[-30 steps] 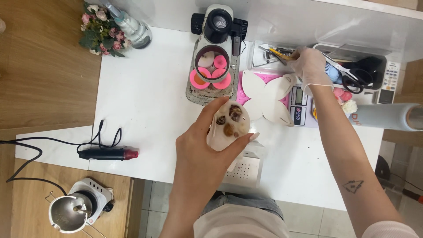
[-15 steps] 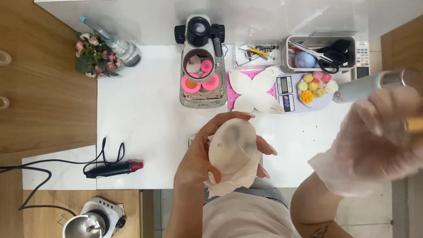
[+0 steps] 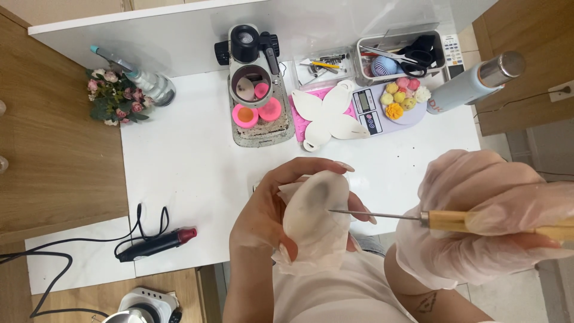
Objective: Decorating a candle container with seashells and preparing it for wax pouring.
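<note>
My left hand (image 3: 263, 218) is bare and grips a pale, translucent egg-shaped mould (image 3: 314, 215) with a dark patch inside, held up over the white table's front edge (image 3: 197, 179). My right hand (image 3: 484, 221) wears a thin clear glove and is closed around the wooden handle of a thin metal awl (image 3: 418, 218). The awl's needle tip touches the right side of the mould.
At the back stand a stereo microscope (image 3: 254, 72) with pink round moulds under it, white petal-shaped pieces (image 3: 326, 116), a small scale (image 3: 366, 107) with coloured flowers, a tool tray (image 3: 400, 57), a bottle (image 3: 472, 84) and a flower posy (image 3: 110, 98). A heat gun (image 3: 155, 244) lies front left.
My right hand came from the tool tray at the back down to the front with the awl, and its tip now meets the mould. The mould was turned so its inclusions face away.
</note>
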